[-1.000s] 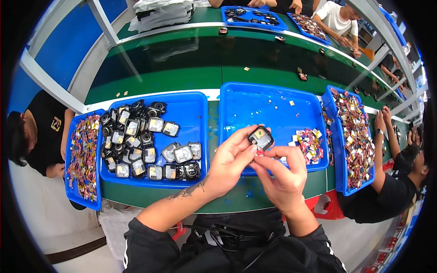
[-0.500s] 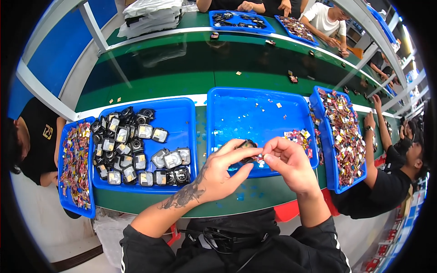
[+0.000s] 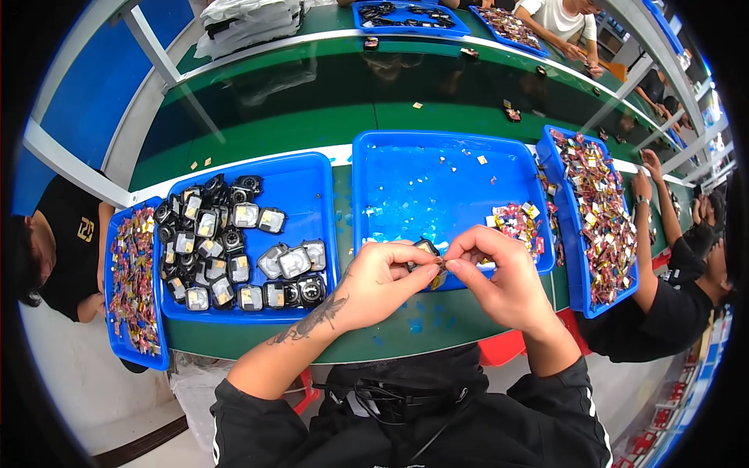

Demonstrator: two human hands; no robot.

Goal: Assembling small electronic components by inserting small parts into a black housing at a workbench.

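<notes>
Table: I see the green table (image 3: 312, 117) filling the upper frame.
Middle tray: blue tray (image 3: 437, 179), centre.
Left hand: my left hand (image 3: 382, 281), fingers curled shut around a small dark part (image 3: 426, 248), centre frame over the tray's near rim.
Right hand: my right hand (image 3: 499, 277), fingertips pinched at that part.

Four blue trays (image 3: 343, 168) sit on the near green bench: two wide ones at the centre and a narrow one at nine o'clock and at three o'clock; two more blue trays (image 3: 409, 19) lie on the far bench at twelve o'clock. Roughly two dozen black-and-silver parts (image 3: 226, 249) fill the wide tray at nine o'clock, too overlapped to count exactly. Two hands (image 3: 382, 281) meet at the centre on one small black part (image 3: 425, 248), and three other people work around the edges.
</notes>
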